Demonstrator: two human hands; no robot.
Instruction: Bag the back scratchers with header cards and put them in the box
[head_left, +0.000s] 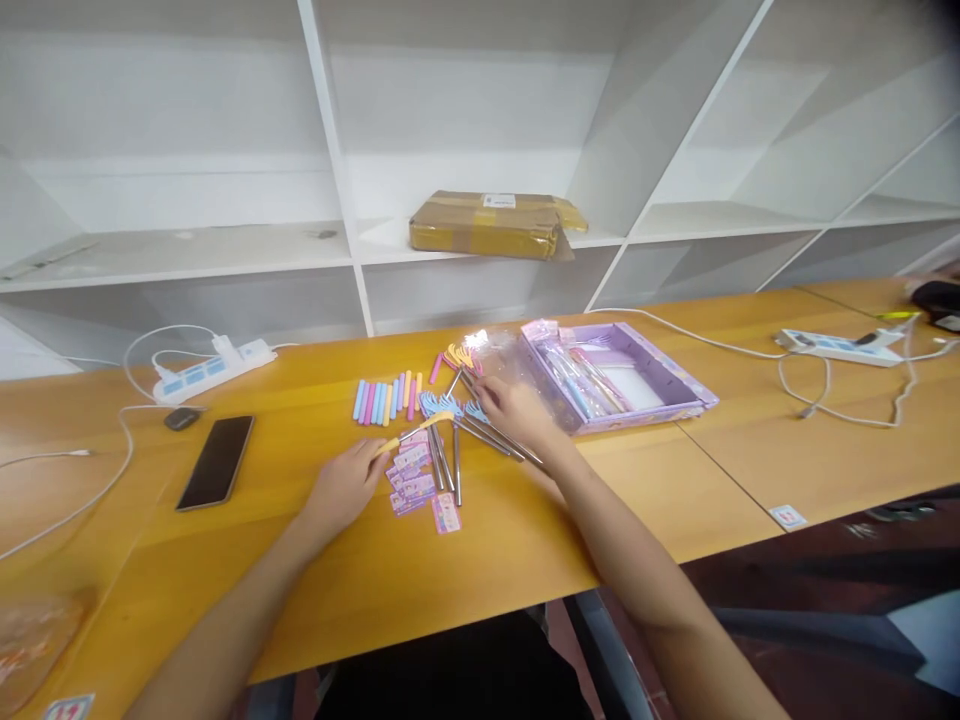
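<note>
My left hand (341,487) is closed on the yellow handle of a back scratcher (412,433), whose metal rod and yellow claw end point right over the pile. Among the loose metal rods (491,437) is my right hand (516,408), its fingers pinched together at the rod ends; what they grip is hidden. Blue claw heads (439,403) lie between the hands, with yellow and pink claw heads (459,357) behind them. Coloured handle tubes (379,402) form a row at the left. Printed cards (411,485) lie below, beside more rods.
A purple box (660,385) with wrapped pieces stands to the right, beside clear plastic wrapping (517,365). A phone (216,462) and power strip (216,371) lie left. Another power strip (840,346) with cables is far right. A carton (484,225) sits on the shelf.
</note>
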